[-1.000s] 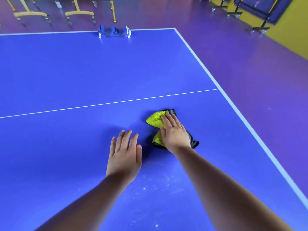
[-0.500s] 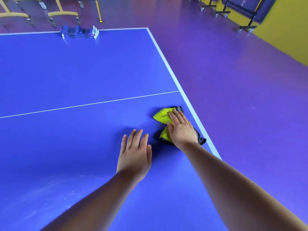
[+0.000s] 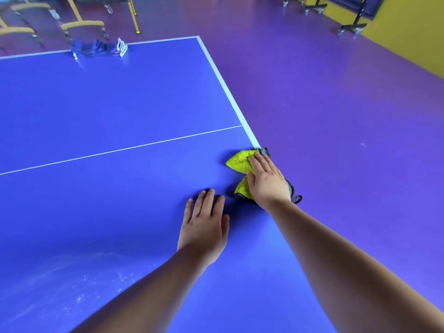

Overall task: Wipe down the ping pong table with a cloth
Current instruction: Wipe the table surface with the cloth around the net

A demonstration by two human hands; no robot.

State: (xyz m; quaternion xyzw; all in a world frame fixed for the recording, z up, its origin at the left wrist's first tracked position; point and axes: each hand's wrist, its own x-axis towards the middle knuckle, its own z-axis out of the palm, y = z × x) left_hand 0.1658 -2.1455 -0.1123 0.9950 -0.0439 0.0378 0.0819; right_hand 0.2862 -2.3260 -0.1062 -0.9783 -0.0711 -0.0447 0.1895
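1. Cloth, yellow on one face with a grey backing, lies crumpled on the table at its right edge, over the white border; a grey corner and a small grey loop stick out past the edge, above the floor
2. We see the right hand lying palm down on top of the cloth, fingers straight and close together, pressing it onto the surface; no finger curls round the fabric, and yellow shows ahead of the fingertips and on the thumb side
3. We see the left hand flat on the bare tabletop just beside the cloth, to its left and nearer to us, fingers stretched out and slightly spread, holding nothing; a strip of shadowed table separates it from the cloth
4. Both forearms are bare and reach in from the bottom of the view
5. A thin white line crosses the table from the left and meets the border just beyond the cloth
6. Pale dusty smears mark the near-left part of the table, beside the left forearm
7. At the far edge sits a dark blue bundle with white pieces at its ends; we cannot tell what it is
8. Beyond the table we see yellow-framed chairs, blurred, on the purple floor, and at the upper right black wheeled stands by a yellow wall
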